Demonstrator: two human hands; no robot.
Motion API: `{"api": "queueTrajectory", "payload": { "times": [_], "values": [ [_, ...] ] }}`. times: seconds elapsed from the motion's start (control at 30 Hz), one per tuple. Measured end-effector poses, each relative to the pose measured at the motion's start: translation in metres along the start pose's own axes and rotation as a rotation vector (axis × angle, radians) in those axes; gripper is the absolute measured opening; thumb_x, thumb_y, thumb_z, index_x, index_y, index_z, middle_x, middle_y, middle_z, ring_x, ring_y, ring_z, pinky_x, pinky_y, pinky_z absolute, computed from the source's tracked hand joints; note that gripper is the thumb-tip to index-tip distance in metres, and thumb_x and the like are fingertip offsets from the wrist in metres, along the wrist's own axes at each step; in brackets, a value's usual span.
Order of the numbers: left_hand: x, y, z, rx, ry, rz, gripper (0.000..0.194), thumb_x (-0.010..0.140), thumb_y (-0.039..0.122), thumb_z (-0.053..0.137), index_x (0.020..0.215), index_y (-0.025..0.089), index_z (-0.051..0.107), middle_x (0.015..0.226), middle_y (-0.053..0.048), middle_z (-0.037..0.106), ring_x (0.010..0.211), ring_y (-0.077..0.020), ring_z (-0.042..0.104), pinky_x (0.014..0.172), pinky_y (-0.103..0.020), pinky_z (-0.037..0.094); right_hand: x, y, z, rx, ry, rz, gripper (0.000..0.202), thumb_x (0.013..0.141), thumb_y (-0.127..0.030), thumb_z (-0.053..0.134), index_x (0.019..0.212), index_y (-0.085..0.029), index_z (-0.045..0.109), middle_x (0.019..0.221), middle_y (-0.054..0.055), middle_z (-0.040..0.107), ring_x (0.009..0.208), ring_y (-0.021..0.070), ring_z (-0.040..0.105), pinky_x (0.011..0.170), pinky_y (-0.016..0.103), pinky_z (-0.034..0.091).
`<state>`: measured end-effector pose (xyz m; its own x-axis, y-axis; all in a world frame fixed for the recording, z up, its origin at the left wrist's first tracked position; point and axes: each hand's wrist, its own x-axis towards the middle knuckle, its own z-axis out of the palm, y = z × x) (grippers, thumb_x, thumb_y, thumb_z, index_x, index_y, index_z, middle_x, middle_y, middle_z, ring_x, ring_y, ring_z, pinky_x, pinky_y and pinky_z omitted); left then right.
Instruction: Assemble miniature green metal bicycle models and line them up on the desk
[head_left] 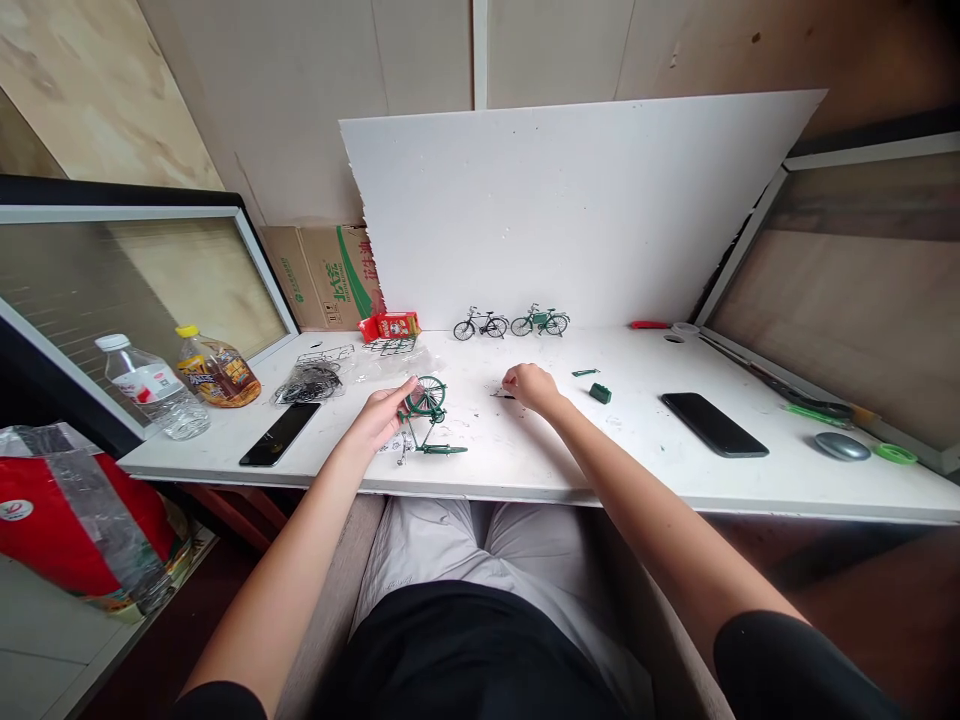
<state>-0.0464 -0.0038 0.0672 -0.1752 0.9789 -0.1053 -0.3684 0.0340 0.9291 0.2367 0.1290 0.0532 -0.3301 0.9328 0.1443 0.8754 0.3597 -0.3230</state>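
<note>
L hand (384, 416) grips green bike (429, 432) at far wheel (427, 396); R hand (534, 386) fingers bent to worktop (517, 465), grip on small dark part (508, 397) can't tell. Bike left of centre, near worktop's front edge. Long axis approx. near–far: handlebar (403, 452) end near, near wheel (444, 450) edge-on, turned L–R. Prob. light, stiff, thin bits snap easily; best hold frame, avoid spokes. Beyond, black bike (480, 325) stands, axis L–R.
</note>
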Motion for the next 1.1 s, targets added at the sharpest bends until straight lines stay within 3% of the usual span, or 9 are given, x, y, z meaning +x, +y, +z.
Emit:
{"api": "queueTrajectory", "payload": {
  "times": [0.27, 0.47, 0.73, 0.9, 1.0, 1.03, 1.1],
  "values": [
    [0.007, -0.003, -0.008, 0.007, -0.041, 0.059, 0.034, 0.078, 0.037, 0.093, 0.094, 0.01, 0.079, 0.095, -0.011, 0.081, 0.081, -0.0173, 0.075, 0.081, -0.028, 0.06, 0.015, -0.003, 0.007, -0.177, -0.073, -0.032, 0.02, 0.092, -0.027, 0.067, 0.106, -0.023, 0.081, 0.093, 0.009, 0.077, 0.087, 0.0226, 0.068, 0.07, 0.027, 0.041],
    [0.006, -0.002, -0.009, 0.05, -0.036, 0.054, 0.039, 0.077, 0.043, 0.093, 0.098, 0.012, 0.08, 0.099, -0.012, 0.081, 0.081, -0.0173, 0.076, 0.081, -0.027, 0.059, 0.017, -0.007, 0.003, -0.275, -0.122, -0.119, 0.018, 0.094, -0.018, 0.061, 0.099, -0.02, 0.079, 0.1, 0.01, 0.075, 0.082, 0.0202, 0.065, 0.067, 0.027, 0.038],
    [-0.004, 0.004, 0.001, 0.102, -0.051, 0.041, 0.046, 0.071, 0.05, 0.095, 0.094, 0.012, 0.081, 0.097, -0.012, 0.081, 0.081, -0.0176, 0.074, 0.077, -0.027, 0.056, 0.014, -0.017, 0.006, -0.323, -0.099, -0.161, 0.022, 0.091, 0.002, 0.058, 0.102, -0.01, 0.073, 0.116, 0.021, 0.072, 0.107, 0.0269, 0.063, 0.081, 0.028, 0.045],
    [-0.008, 0.005, 0.005, 0.144, -0.095, 0.062, 0.045, 0.072, 0.053, 0.093, 0.091, 0.014, 0.082, 0.096, -0.011, 0.081, 0.079, -0.0178, 0.073, 0.076, -0.028, 0.055, 0.008, -0.024, -0.008, -0.191, -0.021, -0.206, 0.017, 0.1, -0.009, 0.055, 0.108, -0.012, 0.068, 0.116, 0.021, 0.071, 0.107, 0.0262, 0.063, 0.084, 0.03, 0.049],
    [-0.017, 0.008, 0.012, 0.158, -0.103, 0.092, 0.044, 0.074, 0.053, 0.092, 0.092, 0.015, 0.083, 0.099, -0.011, 0.081, 0.081, -0.0199, 0.073, 0.076, -0.03, 0.054, -0.008, -0.039, -0.021, -0.041, 0.064, -0.254, 0.03, 0.113, -0.026, 0.035, 0.12, -0.014, 0.062, 0.12, 0.017, 0.069, 0.098, 0.0203, 0.063, 0.081, 0.028, 0.05],
    [-0.02, 0.008, 0.015, 0.165, -0.108, 0.109, 0.043, 0.075, 0.053, 0.091, 0.093, 0.015, 0.083, 0.1, -0.011, 0.081, 0.083, -0.0207, 0.072, 0.075, -0.03, 0.054, -0.018, -0.045, -0.024, 0.039, 0.112, -0.281, 0.036, 0.115, -0.032, 0.028, 0.123, -0.015, 0.059, 0.122, 0.015, 0.068, 0.098, 0.019, 0.063, 0.08, 0.028, 0.051],
    [-0.027, 0.009, 0.022, 0.192, -0.123, 0.158, 0.042, 0.077, 0.053, 0.09, 0.093, 0.015, 0.084, 0.1, -0.011, 0.081, 0.085, -0.0213, 0.072, 0.075, -0.029, 0.052, -0.041, -0.06, -0.03, 0.445, 0.268, -0.367, 0.036, 0.113, -0.045, 0.036, 0.118, -0.018, 0.059, 0.119, 0.012, 0.067, 0.096, 0.0197, 0.062, 0.077, 0.03, 0.052]
  ]
}}
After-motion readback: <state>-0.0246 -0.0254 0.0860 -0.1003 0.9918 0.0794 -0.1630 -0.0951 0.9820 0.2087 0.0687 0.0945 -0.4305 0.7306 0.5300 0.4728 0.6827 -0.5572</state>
